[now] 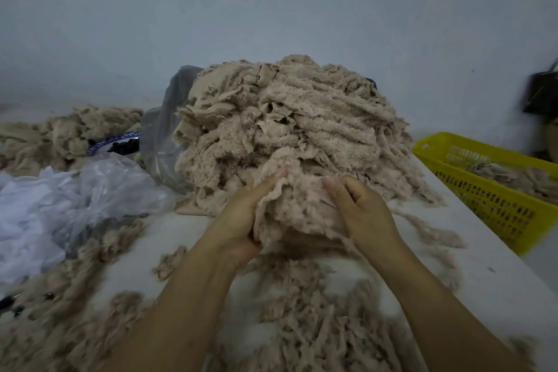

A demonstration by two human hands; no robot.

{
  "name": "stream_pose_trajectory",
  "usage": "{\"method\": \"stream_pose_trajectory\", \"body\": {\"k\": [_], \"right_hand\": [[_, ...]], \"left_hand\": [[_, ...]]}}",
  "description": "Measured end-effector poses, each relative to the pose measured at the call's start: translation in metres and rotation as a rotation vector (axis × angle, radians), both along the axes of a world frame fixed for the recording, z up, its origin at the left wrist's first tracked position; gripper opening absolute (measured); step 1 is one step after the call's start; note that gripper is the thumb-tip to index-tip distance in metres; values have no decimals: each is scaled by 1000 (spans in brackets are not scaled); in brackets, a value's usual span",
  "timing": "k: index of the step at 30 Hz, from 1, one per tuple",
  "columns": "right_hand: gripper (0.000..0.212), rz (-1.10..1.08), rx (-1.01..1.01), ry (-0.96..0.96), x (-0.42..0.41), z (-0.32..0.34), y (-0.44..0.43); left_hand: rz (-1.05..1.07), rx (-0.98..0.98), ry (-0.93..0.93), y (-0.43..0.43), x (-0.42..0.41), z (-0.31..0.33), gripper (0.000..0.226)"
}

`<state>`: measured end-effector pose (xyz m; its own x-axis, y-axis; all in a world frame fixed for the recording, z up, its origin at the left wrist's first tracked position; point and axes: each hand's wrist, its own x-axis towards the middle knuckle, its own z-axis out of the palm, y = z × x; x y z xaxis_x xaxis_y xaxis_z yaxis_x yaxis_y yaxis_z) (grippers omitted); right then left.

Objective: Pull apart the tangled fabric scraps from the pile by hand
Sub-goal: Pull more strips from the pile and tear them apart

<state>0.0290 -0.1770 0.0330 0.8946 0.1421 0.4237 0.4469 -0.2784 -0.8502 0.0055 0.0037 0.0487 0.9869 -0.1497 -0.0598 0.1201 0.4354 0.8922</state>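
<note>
pile (302, 118): tall heap of beige fuzzy fabric scraps, mid-table, back edge near the wall (271, 9)
clump (299, 208): tangled wad of the same beige scraps, at the front foot of the pile, upper edge touching the pile, lifted a little off the table (471, 263)
left hand (241, 214): in front of the pile, on the clump's left edge; grips a folded flap of it, thumb (279, 174) on top, fingers hidden under the fabric
right hand (359, 208): in front of the pile, on the clump's right edge; pinches the fabric, thumb (330, 183) pressed on it, other fingers (362, 190) curled in
clump vs grip: stretched between both hands, bulk hanging in the gap, top edge level with both thumbs
loose scraps (302, 311): scattered on the table in front of the pile, under and around both forearms
clear bag (160, 142): touching the pile's left side, partly behind it
white bag (45, 205): crumpled, left of the pile, nearer than the clear bag
second heap (60, 136): same beige scraps, well left of the pile, by the wall
yellow basket (483, 199): right of the pile, past the table edge, some beige scraps inside
dark object (540, 93): far right of the pile, against the wall, too blurred to tell what
</note>
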Motion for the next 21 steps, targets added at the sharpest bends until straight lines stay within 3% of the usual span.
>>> {"method": "stream_pose_trajectory", "body": {"k": [4, 8, 12, 14, 17, 18, 19, 21], "right_hand": [[47, -38, 51, -110, 0, -9, -3], [39, 99, -13, -109, -12, -13, 19], [39, 105, 34, 37, -9, -14, 28], [34, 98, 228, 162, -4, -12, 21], [24, -13, 680, 349, 10, -4, -11], [25, -92, 716, 367, 16, -4, -23], [25, -178, 628, 377, 21, -7, -32], [15, -241, 246, 370, 26, -15, -34]], "left_hand": [[221, 26, 55, 3, 6, -1, 57], [224, 115, -18, -9, 4, -6, 86], [73, 169, -7, -15, -1, -10, 70], [19, 110, 9, -10, -2, -9, 52], [31, -74, 37, 6, 3, -7, 38], [57, -140, 37, 11, 4, -7, 34], [84, -213, 43, 15, 6, -6, 33], [104, -350, 58, 17, 8, -7, 32]]}}
